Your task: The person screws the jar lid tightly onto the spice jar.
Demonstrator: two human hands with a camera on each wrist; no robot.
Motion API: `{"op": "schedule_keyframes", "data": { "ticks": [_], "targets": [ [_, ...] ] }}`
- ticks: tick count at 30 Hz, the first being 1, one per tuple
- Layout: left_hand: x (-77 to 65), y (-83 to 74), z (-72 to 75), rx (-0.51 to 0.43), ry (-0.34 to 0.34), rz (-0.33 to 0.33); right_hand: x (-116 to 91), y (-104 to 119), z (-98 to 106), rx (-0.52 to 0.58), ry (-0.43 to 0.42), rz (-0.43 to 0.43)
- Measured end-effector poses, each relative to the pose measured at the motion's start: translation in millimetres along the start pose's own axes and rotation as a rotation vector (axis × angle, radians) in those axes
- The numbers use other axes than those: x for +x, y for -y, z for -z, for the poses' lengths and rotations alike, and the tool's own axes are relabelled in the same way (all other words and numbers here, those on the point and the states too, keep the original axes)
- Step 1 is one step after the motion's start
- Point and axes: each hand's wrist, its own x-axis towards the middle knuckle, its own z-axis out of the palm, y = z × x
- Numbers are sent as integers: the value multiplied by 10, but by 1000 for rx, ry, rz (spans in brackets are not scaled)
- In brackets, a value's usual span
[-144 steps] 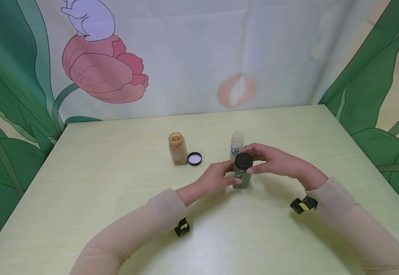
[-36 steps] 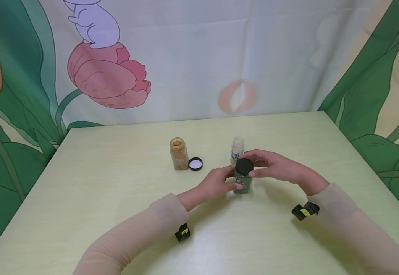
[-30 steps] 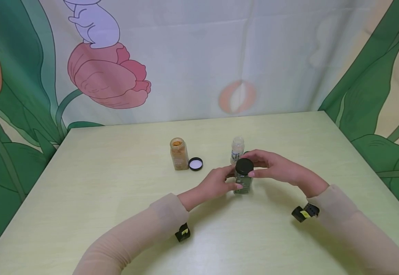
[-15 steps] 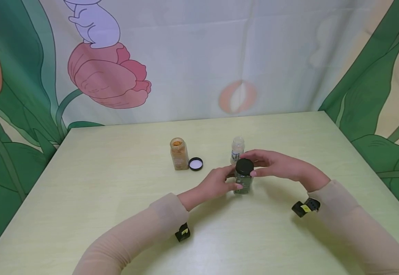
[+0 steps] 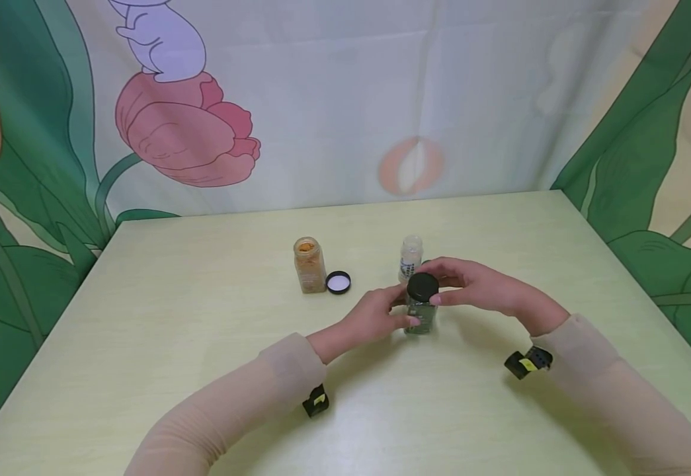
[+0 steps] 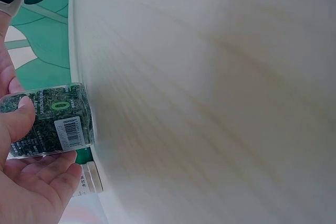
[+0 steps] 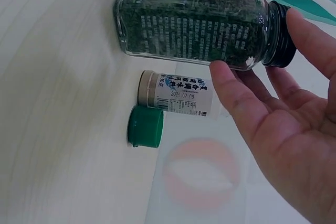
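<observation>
A glass jar of dried green herbs (image 5: 421, 319) stands upright near the middle of the table, its black lid (image 5: 423, 287) on top. My left hand (image 5: 375, 314) grips the jar's body, thumb on the near side and fingers behind; the left wrist view shows the label with a barcode (image 6: 70, 132). With thumb and fingertips, my right hand (image 5: 479, 285) holds the black lid from the right. Close behind the jar is a small open bottle (image 5: 410, 256) with a white label. A green cap (image 7: 145, 126) lies beside that bottle in the right wrist view.
To the left stands an open jar of orange-brown powder (image 5: 309, 272). Its neighbour is a black lid (image 5: 338, 283) lying with the white inside up. A printed curtain (image 5: 321, 99) hangs behind the pale table (image 5: 202, 297).
Both hands stay at the herb jar, which keeps its place. My right hand and wrist shift slightly back and forth at the lid. The head view has tilted a little.
</observation>
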Motion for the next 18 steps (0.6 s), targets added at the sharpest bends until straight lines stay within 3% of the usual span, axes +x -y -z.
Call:
{"op": "schedule_keyframes", "data": {
  "ticks": [7,18],
  "targets": [
    [-3,-8,5,-7,2,3,-1,-8,-20,1,-19,1],
    [-4,-9,5,5,2,-10,-23,42,84,-38,96,-4]
  ]
}}
